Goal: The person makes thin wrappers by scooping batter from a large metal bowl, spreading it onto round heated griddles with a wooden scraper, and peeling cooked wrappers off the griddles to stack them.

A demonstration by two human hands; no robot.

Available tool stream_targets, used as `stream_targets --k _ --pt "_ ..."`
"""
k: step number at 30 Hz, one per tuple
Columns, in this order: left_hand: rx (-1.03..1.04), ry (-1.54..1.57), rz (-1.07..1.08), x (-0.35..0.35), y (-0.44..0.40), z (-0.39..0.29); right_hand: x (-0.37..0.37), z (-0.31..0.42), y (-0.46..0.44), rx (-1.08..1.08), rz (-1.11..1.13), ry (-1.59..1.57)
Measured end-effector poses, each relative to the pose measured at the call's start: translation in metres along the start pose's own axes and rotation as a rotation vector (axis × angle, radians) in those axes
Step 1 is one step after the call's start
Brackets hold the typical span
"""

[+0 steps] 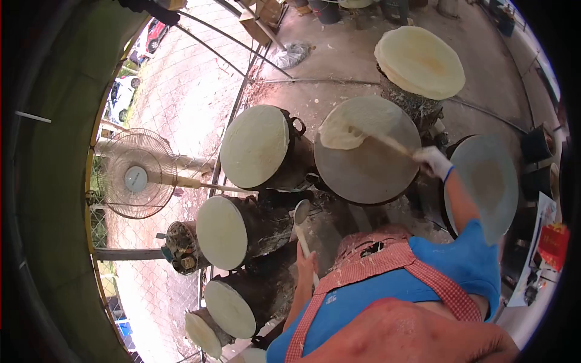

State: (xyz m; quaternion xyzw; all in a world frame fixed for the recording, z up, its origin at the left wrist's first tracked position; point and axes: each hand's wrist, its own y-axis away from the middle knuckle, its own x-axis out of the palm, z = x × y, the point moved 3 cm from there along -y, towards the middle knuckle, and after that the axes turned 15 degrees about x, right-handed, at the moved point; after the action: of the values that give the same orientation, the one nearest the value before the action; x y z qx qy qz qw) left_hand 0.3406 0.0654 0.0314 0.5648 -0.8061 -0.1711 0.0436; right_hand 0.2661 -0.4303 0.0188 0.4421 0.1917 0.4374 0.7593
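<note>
My right hand (pixel 433 162), in a white glove, is closed on the wooden handle of a batter spreader (pixel 390 143). The spreader's far end reaches into pale batter (pixel 342 124) on the upper left of a round griddle (pixel 363 175); its head is blurred. The griddle's lower part shows bare grey. Lower down, my left hand (pixel 307 263) is wrapped round the handle of a ladle (pixel 301 212), its bowl pointing up and away from me. Beside the ladle, a drum-like stove carries a round griddle covered with a pale flatbread (pixel 222 232).
Another covered griddle (pixel 254 147) stands at upper left, with more (pixel 230 310) at lower left. A stack of flatbreads (pixel 420 62) rests at upper right. A bare grey griddle (pixel 484 181) is right of my arm. A fan (pixel 138 179) stands by the wire fence.
</note>
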Motion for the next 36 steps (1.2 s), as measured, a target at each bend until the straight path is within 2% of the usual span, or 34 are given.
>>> stream_targets --k 1,2,3,7,9,10,12,13,15,18,20,22,24,25,26,27,29,31,34,36 --pt "-0.009 -0.01 -0.011 -0.003 0.003 0.002 -0.004 0.02 0.001 0.066 -0.102 -0.013" --pt "-0.034 0.068 -0.035 -0.004 0.006 0.009 -0.006 0.032 -0.015 -0.21 0.068 -0.016" --pt "-0.058 0.149 -0.062 -0.004 0.009 0.016 0.012 0.049 0.001 -0.178 0.012 0.005" --pt "-0.118 0.188 -0.119 -0.005 0.012 0.021 0.028 0.007 -0.021 0.06 0.15 0.205" --pt "-0.217 0.293 -0.191 -0.002 0.021 0.014 0.01 -0.003 -0.022 0.076 0.221 0.231" --pt "-0.218 0.335 -0.185 -0.005 0.025 0.019 0.002 0.004 -0.022 -0.051 0.188 0.233" --pt "-0.219 0.322 -0.202 -0.005 0.032 0.019 -0.004 0.032 -0.03 0.108 0.003 0.372" --pt "-0.235 0.296 -0.205 -0.008 0.037 0.019 0.001 0.047 -0.034 -0.039 0.157 0.13" --pt "-0.28 0.359 -0.211 -0.009 0.042 0.027 0.026 0.075 -0.035 -0.15 0.141 0.228" --pt "-0.327 0.463 -0.236 -0.015 0.046 0.042 0.041 0.055 -0.022 -0.005 0.256 0.362" --pt "-0.328 0.529 -0.255 -0.015 0.05 0.052 0.023 0.022 -0.012 0.025 0.305 0.389" --pt "-0.435 0.722 -0.246 -0.016 0.054 0.059 -0.002 0.009 -0.025 0.041 0.35 0.431" --pt "-0.441 0.748 -0.236 -0.02 0.057 0.072 -0.019 0.007 -0.057 -0.12 0.214 0.245" --pt "-0.463 0.746 -0.226 -0.024 0.06 0.074 0.008 0.046 -0.048 -0.106 0.08 0.748" --pt "-0.467 0.731 -0.227 -0.026 0.062 0.071 0.001 0.05 -0.083 -0.163 0.237 0.307" --pt "-0.456 0.783 -0.264 -0.025 0.065 0.07 0.024 0.074 -0.068 -0.336 0.26 0.408" --pt "-0.459 0.813 -0.308 -0.023 0.069 0.068 0.046 0.092 -0.052 -0.494 0.284 0.488" --pt "-0.486 0.713 -0.28 -0.026 0.075 0.067 0.053 0.069 -0.064 -0.189 0.278 0.518" --pt "-0.511 0.759 -0.296 -0.027 0.079 0.089 -0.008 0.012 -0.083 -0.28 0.523 0.537" --pt "-0.514 0.834 -0.284 -0.025 0.082 0.088 -0.011 0.029 -0.003 0.175 0.308 0.556"
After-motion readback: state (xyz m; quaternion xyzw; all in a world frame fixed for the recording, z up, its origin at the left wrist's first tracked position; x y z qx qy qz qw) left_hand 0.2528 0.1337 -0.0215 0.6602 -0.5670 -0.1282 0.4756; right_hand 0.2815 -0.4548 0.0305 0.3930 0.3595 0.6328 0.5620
